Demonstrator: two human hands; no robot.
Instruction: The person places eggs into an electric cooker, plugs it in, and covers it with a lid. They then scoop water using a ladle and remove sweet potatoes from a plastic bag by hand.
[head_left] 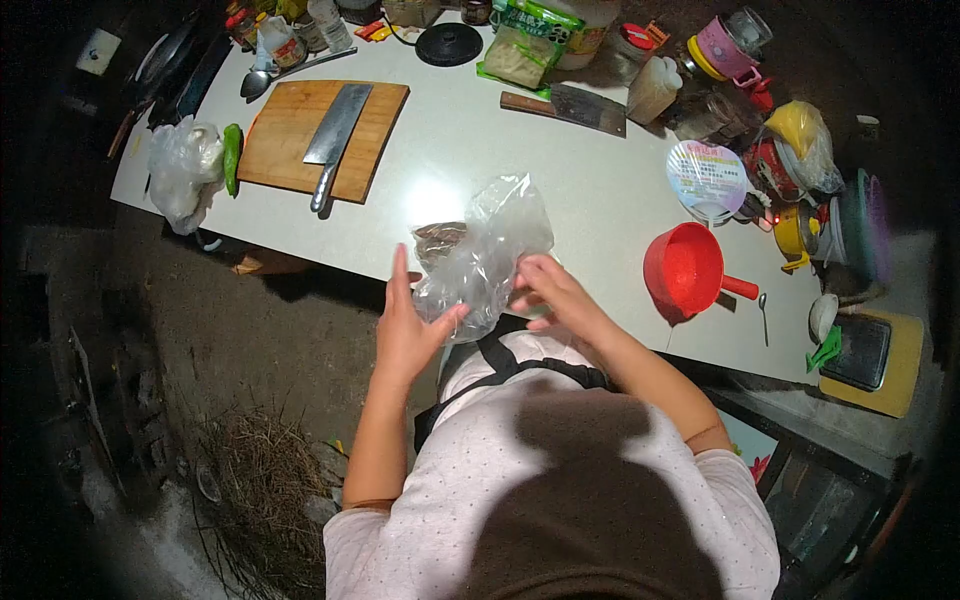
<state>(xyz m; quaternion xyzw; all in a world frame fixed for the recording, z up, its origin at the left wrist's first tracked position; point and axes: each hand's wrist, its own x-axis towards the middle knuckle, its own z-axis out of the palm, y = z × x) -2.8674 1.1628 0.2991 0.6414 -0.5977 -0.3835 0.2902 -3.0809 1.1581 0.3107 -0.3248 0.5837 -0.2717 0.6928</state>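
Note:
A clear plastic bag (490,255) with something dark brown (440,243) at its left side lies at the table's front edge, between my hands. My left hand (405,325) is at the bag's left, fingers apart and pointing up, the thumb against the plastic. On the bag's right side is my right hand (560,295), its fingers spread and slightly curled, some fingertips at the plastic. Neither hand is closed round the bag.
A cleaver (340,130) lies on a wooden board (270,140) at the left, near a green pepper (232,160) and a white bag (185,175). Another cleaver (590,108) lies behind. At the right are a red ladle (685,268), a spoon (764,320) and a round fan (707,180).

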